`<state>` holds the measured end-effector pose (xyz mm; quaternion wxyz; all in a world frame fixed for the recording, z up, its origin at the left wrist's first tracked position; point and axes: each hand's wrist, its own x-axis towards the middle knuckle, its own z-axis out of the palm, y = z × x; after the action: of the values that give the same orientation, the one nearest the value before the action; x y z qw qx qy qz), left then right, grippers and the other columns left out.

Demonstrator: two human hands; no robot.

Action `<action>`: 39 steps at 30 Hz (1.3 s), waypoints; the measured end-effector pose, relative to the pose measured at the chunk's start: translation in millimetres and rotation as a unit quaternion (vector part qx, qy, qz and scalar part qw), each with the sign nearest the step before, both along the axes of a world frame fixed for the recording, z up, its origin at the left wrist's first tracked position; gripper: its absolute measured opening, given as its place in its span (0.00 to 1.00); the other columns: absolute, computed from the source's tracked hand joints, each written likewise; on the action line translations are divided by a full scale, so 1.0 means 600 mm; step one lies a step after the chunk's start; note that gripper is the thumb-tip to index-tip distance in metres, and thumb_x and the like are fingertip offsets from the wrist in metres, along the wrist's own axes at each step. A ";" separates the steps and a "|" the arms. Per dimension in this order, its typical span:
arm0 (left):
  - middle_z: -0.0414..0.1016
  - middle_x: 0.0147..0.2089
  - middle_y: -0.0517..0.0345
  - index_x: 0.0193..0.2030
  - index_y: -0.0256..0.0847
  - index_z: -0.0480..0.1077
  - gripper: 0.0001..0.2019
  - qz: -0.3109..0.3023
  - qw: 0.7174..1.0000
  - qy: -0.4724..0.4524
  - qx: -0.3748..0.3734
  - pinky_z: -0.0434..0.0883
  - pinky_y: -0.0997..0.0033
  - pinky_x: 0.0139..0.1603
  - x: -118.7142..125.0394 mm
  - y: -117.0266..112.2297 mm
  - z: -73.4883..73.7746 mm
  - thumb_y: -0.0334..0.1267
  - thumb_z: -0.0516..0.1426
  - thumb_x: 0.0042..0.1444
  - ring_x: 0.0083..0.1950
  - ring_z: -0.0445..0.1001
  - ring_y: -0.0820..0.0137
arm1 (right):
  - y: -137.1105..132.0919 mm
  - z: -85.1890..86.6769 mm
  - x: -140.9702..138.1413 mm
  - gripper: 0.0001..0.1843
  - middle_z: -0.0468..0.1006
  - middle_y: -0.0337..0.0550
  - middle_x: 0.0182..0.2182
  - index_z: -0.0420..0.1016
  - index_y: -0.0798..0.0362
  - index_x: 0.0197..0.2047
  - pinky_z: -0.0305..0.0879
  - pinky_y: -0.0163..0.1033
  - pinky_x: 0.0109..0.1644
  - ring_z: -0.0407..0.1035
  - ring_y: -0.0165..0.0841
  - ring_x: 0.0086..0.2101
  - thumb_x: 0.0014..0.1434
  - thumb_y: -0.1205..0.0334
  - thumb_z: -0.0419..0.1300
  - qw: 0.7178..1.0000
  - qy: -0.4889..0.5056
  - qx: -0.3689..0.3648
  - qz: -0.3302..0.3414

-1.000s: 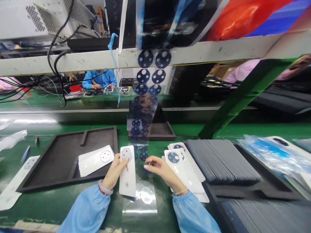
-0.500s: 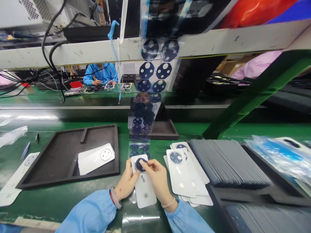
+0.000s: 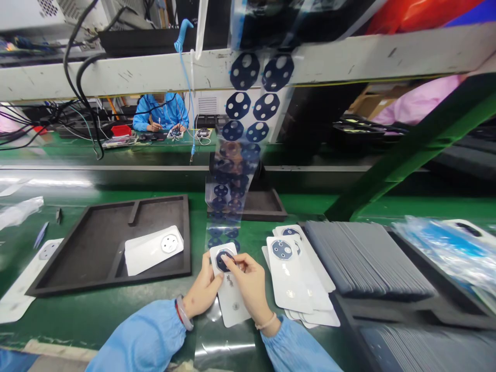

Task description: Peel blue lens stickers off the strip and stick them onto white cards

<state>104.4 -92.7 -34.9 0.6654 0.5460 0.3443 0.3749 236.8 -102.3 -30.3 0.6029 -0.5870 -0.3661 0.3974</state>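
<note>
My left hand (image 3: 202,290) grips the left edge of a white phone back cover (image 3: 231,306), its thumb on the face. At the top of that cover lies a dark round sticker (image 3: 221,261) with holes, over the camera area. My right hand (image 3: 251,285) has thumb and fingers closed on the sticker's right side, partly hiding it. To the right, several white phone back covers (image 3: 289,279) with dark camera stickers lie in an overlapping pile. A clear strip of dark round stickers (image 3: 237,105) hangs down in front and runs onto the bench beyond my hands.
A black tray (image 3: 73,253) at left holds white covers (image 3: 153,250). More white covers (image 3: 23,289) lie beyond its left side. At right, grey sheets (image 3: 368,258) stand packed in a black tray (image 3: 391,311). A green post (image 3: 411,147) slants above. A co-worker (image 3: 161,111) sits across.
The view has shifted slightly. My right fingers remain on the sticker, and the cover is tilted a little more, its lower end further right.
</note>
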 end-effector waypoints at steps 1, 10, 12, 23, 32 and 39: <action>0.68 0.59 0.45 0.63 0.44 0.49 0.26 0.001 1.000 0.001 0.002 0.63 0.54 0.63 0.000 0.000 0.000 0.43 0.54 0.63 0.62 0.69 0.59 | 0.000 -0.001 0.000 0.18 0.71 0.37 0.22 0.77 0.53 0.25 0.57 0.36 0.29 0.61 0.30 0.25 0.45 0.46 0.72 1.000 0.001 0.000 -0.002; 0.64 0.64 0.45 0.64 0.45 0.49 0.26 0.004 1.000 0.004 0.008 0.63 0.55 0.64 -0.002 0.001 -0.007 0.43 0.55 0.63 0.65 0.65 0.59 | -0.001 -0.009 -0.002 0.17 0.71 0.37 0.23 0.77 0.53 0.26 0.57 0.36 0.30 0.60 0.30 0.25 0.47 0.47 0.71 1.000 -0.013 -0.007 -0.006; 0.65 0.63 0.45 0.64 0.44 0.50 0.26 0.004 1.000 0.006 0.014 0.63 0.55 0.65 -0.002 0.000 -0.006 0.44 0.54 0.63 0.66 0.65 0.59 | -0.001 -0.011 -0.004 0.17 0.71 0.38 0.24 0.76 0.53 0.26 0.58 0.37 0.31 0.60 0.31 0.26 0.48 0.47 0.70 1.000 -0.029 0.001 -0.010; 0.73 0.54 0.48 0.52 0.43 0.63 0.18 0.112 0.994 0.018 0.002 0.70 0.58 0.57 0.007 -0.005 0.018 0.50 0.57 0.61 0.58 0.71 0.58 | -0.015 -0.005 -0.018 0.13 0.63 0.54 0.57 0.72 0.50 0.42 0.61 0.55 0.53 0.63 0.45 0.49 0.58 0.50 0.62 0.951 -0.282 0.107 -0.068; 0.76 0.37 0.58 0.52 0.42 0.59 0.21 0.035 0.998 0.054 0.002 0.71 0.74 0.34 0.005 -0.006 0.013 0.48 0.59 0.59 0.35 0.76 0.71 | 0.001 0.007 0.009 0.17 0.78 0.44 0.35 0.72 0.52 0.43 0.69 0.41 0.40 0.72 0.38 0.35 0.58 0.48 0.61 0.993 -0.056 0.033 0.102; 0.76 0.36 0.60 0.51 0.43 0.56 0.24 0.051 0.996 0.010 -0.068 0.70 0.75 0.29 0.006 -0.001 0.025 0.52 0.61 0.56 0.29 0.75 0.73 | 0.005 0.010 0.031 0.23 0.79 0.42 0.39 0.68 0.48 0.54 0.68 0.38 0.38 0.74 0.36 0.36 0.60 0.44 0.60 0.969 0.094 0.005 0.228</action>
<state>108.3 -93.4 -19.7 0.6774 0.4853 0.4031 0.3784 255.6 -99.1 -24.1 0.5309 -0.4457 -0.4337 0.5757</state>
